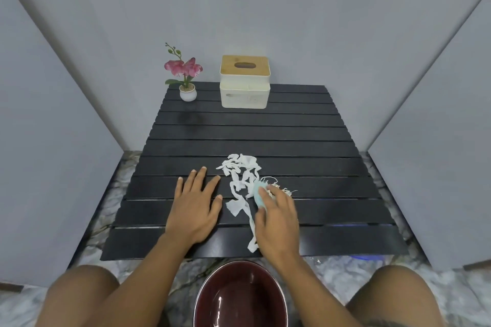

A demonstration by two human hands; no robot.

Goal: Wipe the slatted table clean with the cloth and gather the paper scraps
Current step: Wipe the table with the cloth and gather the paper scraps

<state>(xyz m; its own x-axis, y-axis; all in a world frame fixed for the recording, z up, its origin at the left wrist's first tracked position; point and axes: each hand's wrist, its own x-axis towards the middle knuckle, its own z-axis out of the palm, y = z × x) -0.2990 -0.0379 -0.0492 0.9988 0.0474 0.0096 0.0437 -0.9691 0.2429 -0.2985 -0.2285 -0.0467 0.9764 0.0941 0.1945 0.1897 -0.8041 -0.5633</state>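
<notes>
Midway stage, by my reading: the paper scraps point(240, 183) are drawn into one loose white pile at the near middle of the slatted counter point(305, 141), but none lie in the dark red bowl point(240, 297) below its near edge; I judge collecting them and further wiping remain. My right hand point(276, 216) presses the pale blue cloth point(259, 192), fingers point(273, 190) curled over it, touching the pile's right side. My left hand point(195, 206) lies flat, fingers spread and holding nothing, just left of the pile.
</notes>
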